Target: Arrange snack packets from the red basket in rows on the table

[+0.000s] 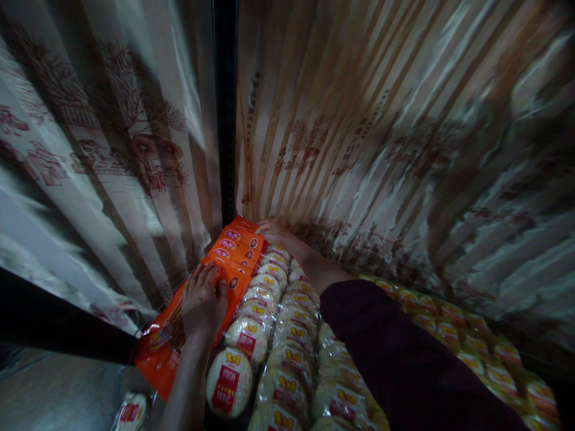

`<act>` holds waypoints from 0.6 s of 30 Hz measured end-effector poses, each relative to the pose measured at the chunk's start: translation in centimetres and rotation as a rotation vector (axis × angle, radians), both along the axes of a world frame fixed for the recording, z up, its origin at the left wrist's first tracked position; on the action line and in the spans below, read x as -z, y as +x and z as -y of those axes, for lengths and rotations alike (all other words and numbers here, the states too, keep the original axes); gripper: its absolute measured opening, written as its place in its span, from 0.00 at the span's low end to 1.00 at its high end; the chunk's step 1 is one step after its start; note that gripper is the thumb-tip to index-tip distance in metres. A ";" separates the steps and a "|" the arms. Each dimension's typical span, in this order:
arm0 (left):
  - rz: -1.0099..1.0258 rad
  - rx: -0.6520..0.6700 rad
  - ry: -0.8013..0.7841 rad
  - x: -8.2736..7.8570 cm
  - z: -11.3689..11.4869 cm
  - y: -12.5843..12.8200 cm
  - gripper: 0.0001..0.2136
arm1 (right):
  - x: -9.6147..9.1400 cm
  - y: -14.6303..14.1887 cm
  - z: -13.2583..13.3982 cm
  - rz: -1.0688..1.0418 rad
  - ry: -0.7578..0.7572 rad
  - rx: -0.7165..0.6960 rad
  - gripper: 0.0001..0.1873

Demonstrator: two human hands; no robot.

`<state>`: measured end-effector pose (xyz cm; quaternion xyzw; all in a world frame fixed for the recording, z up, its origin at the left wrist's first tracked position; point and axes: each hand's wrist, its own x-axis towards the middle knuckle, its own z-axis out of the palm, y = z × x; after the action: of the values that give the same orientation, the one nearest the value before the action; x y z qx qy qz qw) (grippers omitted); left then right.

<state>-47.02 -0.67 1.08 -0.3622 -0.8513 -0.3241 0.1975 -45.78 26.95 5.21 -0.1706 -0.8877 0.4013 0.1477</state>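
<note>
Along the display shelf's (219,423) left edge, a person's left hand (203,300) rests loosely, clasping nothing, on orange snack packets (239,248), likely light, slick and crushable, best lifted by sealed ends, as the right hand (272,231) meets their far corner, its grip unclear.

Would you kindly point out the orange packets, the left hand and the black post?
Orange packets (236,296), head view: printed front beside the thumb.
Left hand (203,301), head view: its back.
Black post (226,111), head view: middle of its length.
</note>
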 end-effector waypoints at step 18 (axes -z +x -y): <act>0.038 0.010 0.001 0.6 0.2 -0.6 0.14 | -2.2 1.6 2.3 0.135 -0.625 0.000 0.08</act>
<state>-47.66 -0.84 0.50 -0.3601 -0.8530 -0.3321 0.1799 -44.16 24.61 7.41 -0.2341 -0.7293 0.6422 0.0290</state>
